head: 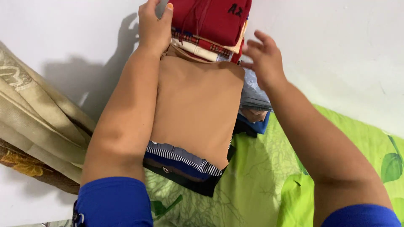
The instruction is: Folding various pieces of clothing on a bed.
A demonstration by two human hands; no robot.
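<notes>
A tan folded garment (198,105) lies on top of a stack of folded clothes (185,164) with striped, blue and black layers showing at its near edge. Behind it stands a second pile (210,42) with a red garment (214,17) on top and plaid and cream layers below. My left hand (153,27) presses against the left side of that far pile, fingers together. My right hand (263,56) hovers at the pile's right side, fingers spread, holding nothing. A grey folded piece (252,94) lies under my right wrist.
The piles sit on a green leaf-patterned bedsheet (261,189) against a white wall (336,54). A beige and brown folded curtain or cushion (33,126) leans at the left.
</notes>
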